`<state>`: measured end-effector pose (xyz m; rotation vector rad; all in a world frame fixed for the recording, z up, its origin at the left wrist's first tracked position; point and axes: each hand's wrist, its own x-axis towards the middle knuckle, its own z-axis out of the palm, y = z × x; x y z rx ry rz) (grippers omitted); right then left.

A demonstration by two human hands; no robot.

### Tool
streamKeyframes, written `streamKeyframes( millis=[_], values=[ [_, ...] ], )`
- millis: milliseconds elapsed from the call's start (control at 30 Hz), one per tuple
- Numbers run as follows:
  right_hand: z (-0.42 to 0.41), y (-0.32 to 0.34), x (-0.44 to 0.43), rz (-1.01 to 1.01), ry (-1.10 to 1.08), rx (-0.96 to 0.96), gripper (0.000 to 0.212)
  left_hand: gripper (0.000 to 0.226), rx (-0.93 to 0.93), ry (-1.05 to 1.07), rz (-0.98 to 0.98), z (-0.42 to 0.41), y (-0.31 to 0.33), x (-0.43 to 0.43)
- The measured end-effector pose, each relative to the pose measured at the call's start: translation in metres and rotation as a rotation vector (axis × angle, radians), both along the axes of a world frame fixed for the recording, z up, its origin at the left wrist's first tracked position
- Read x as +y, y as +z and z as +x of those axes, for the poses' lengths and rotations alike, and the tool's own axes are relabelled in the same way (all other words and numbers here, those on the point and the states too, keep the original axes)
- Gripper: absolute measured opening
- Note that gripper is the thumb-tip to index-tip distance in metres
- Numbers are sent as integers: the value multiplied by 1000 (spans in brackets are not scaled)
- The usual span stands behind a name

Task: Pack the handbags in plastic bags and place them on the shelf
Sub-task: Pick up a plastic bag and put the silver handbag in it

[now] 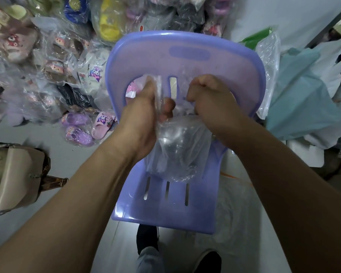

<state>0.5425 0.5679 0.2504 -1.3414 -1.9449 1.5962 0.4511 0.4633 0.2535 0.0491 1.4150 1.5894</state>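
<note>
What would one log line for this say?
left hand: grips plastic bag | right hand: grips plastic bag | plastic bag: over purple chair | beige handbag: on floor

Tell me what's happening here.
A person stands over a purple plastic chair. The left hand and the right hand grip the bunched top of a clear plastic bag held over the seat. What is inside it is too blurred to name. A beige handbag lies unpacked on the floor to the left, with bagged slippers piled beyond it.
</note>
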Motion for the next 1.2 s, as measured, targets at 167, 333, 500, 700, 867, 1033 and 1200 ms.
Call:
streamKeyframes(
  millis=[167, 333, 500, 700, 867, 1033, 1200],
  values=[
    [-3, 9, -10, -254, 104, 137, 25, 35, 610, -207, -46, 9, -5, 5],
    [1, 7, -12, 104, 474, 6, 53, 34, 522, -105, 84, 15, -12, 7],
    [7, 5, -3, 133, 717, 158, 22, 24, 224, -52, -12, 4, -9, 5],
    [3, -10, -12, 256, 458, 41, 36, 39, 172, -207, 144, -8, -8, 5],
    [-4, -12, -15, 47, 98, 26, 39, 55, 327, -244, 221, -6, -24, -6],
    [-3, -8, -12, -193, -123, 76, 31, 72, 753, -252, -28, 3, -33, -18],
    [2, -5, -16, -278, -189, 168, 34, 68, 1072, -364, -366, 13, -32, -14]
  ],
)
